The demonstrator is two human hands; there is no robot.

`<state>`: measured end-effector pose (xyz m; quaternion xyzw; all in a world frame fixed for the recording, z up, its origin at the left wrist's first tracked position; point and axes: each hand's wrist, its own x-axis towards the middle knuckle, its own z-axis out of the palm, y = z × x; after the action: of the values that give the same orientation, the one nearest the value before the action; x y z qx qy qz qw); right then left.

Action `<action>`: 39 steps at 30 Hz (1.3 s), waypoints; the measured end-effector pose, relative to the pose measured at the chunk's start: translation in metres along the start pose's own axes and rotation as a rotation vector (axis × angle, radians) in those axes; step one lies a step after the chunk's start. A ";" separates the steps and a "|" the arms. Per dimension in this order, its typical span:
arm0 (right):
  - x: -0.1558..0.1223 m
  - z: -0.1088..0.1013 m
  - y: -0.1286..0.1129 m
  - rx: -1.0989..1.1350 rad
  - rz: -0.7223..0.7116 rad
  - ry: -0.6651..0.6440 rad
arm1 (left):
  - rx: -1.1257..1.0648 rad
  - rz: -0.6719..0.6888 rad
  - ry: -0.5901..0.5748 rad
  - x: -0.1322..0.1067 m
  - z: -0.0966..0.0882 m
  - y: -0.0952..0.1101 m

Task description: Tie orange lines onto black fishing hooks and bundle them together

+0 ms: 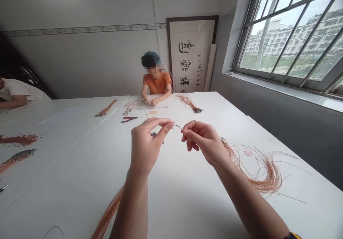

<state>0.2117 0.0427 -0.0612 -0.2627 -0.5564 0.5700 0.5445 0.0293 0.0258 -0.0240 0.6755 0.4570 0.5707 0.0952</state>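
My left hand (148,144) is raised over the white table (80,181), thumb and forefinger pinched on one end of a thin dark wire (178,126); a small dark beaded piece (153,135) shows against its palm. My right hand (205,140) pinches the wire's other end just to the right. A bundle of copper-coloured wires (265,176) lies curved on the table under my right forearm. Another copper bundle (108,210) runs beneath my left forearm toward the near edge.
Red-handled pliers (129,118) lie beyond my hands. A person in an orange shirt (157,83) sits at the far end with more wire bundles (190,103). Further bundles (20,139) lie at left, where another person's sleeve (18,90) shows. A window (292,35) is at right.
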 end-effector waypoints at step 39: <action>-0.019 0.007 -0.013 -0.458 -0.324 0.199 | -0.010 0.141 -0.017 -0.005 0.007 0.003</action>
<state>0.2145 0.0203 -0.0537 -0.3411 -0.6493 0.3068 0.6066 0.0375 0.0232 -0.0274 0.7105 0.4046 0.5724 0.0620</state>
